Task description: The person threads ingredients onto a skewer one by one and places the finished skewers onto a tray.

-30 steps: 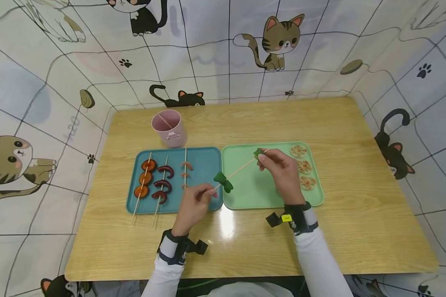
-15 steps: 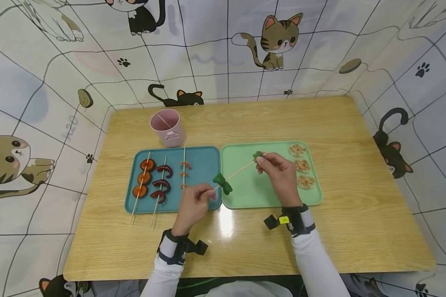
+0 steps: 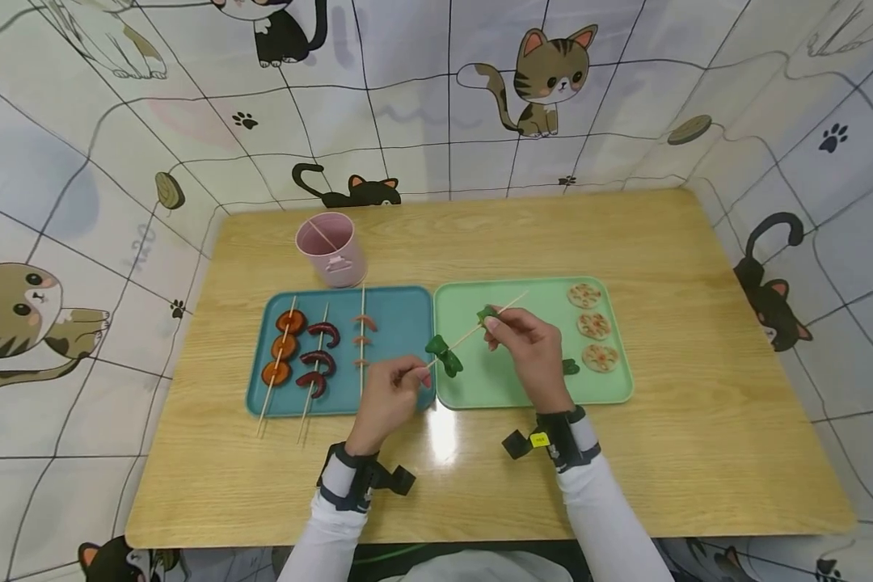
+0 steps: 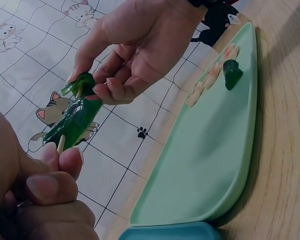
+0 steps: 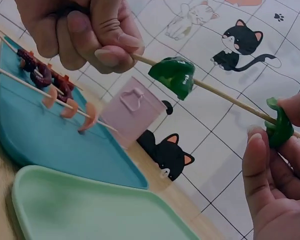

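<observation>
Head view, centre frame: one wooden desk, backed by walls papered with cartoon cats. Two trays side by side mid-frame: one teal tray at left, one light green tray at right. One pink cup above the teal tray, one stick in it. Teal tray carries three loaded skewers. Green tray carries three lotus root slices along its right edge and one loose green pepper piece.

Held skewer crosses above the tray seam, with two green pepper pieces: one near its lower left end, one higher up. Left hand: grip pinched on the stick's lower end. Right hand: grip pinched on the upper pepper piece.
</observation>
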### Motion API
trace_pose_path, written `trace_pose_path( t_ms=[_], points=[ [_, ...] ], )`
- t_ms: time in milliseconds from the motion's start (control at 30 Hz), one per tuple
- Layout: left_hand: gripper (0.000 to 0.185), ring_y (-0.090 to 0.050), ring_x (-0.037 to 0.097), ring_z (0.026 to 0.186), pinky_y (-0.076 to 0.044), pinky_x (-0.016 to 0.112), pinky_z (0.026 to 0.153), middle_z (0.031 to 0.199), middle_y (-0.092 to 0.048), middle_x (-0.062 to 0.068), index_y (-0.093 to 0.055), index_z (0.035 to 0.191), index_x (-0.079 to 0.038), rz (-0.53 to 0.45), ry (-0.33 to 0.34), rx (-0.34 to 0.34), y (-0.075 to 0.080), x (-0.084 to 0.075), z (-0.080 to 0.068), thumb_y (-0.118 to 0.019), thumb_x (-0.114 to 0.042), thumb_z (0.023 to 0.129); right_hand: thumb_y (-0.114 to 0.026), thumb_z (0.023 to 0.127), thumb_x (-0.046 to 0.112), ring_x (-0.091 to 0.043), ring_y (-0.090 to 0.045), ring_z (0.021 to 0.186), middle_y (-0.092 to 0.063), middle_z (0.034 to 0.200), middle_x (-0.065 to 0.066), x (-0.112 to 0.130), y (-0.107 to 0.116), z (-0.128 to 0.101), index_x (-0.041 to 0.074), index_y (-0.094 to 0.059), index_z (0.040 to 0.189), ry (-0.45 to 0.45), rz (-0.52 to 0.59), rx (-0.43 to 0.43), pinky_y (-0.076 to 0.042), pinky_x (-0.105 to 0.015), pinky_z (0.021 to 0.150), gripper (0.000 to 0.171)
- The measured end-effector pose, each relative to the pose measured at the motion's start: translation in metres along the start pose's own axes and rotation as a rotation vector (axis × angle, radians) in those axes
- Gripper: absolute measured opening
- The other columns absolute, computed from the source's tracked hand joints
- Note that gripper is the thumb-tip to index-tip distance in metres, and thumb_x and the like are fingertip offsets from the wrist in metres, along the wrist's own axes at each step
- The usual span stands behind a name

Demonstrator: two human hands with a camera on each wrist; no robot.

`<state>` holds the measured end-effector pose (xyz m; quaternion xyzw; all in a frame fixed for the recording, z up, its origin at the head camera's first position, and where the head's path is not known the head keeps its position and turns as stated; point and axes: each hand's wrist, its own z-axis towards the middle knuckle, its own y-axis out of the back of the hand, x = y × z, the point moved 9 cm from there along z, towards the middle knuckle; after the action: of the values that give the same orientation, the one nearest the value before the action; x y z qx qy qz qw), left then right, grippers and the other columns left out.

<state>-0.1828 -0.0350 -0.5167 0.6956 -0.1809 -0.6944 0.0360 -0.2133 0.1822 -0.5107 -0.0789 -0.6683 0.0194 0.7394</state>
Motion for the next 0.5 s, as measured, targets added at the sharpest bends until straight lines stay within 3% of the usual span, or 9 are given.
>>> trace_pose_path(
  t_ms=[200, 400, 500],
  points=[
    [0.025, -0.036, 0.006, 0.051, -0.029, 0.021, 0.051, 0.069, -0.063, 0.017, -0.073, 0.076, -0.004, -0.021, 0.036, -0.030, 0.000, 0.007, -0.001, -0.061, 0.002, 0.097, -0.075, 0.095, 0.013, -0.016, -0.068, 0.069, -0.074, 0.078, -0.005, -0.003, 0.000, -0.006, -0.009, -0.069, 0.095, -0.010, 0.005, -0.048, -0.059, -0.030, 0.073, 0.022],
    [0.026, -0.032, 0.004, 0.050, -0.025, 0.021, 0.050, 0.074, -0.069, 0.020, -0.074, 0.078, -0.003, -0.019, 0.051, -0.063, 0.003, 0.012, -0.002, -0.057, 0.005, 0.096, -0.075, 0.094, 0.011, -0.027, -0.066, 0.067, -0.074, 0.076, 0.000, -0.002, 0.000, -0.009, -0.007, -0.070, 0.092, 0.016, -0.010, -0.079, -0.059, -0.029, 0.075, 0.019],
    [0.025, -0.035, 0.004, 0.050, -0.027, 0.021, 0.051, 0.073, -0.068, 0.021, -0.073, 0.076, -0.003, -0.021, 0.038, -0.063, 0.000, 0.008, -0.001, -0.059, 0.005, 0.095, -0.075, 0.093, 0.009, -0.024, -0.066, 0.065, -0.075, 0.079, -0.002, -0.005, -0.006, -0.011, -0.006, -0.071, 0.092, 0.006, -0.030, -0.047, -0.058, -0.029, 0.071, 0.016]
  ],
)
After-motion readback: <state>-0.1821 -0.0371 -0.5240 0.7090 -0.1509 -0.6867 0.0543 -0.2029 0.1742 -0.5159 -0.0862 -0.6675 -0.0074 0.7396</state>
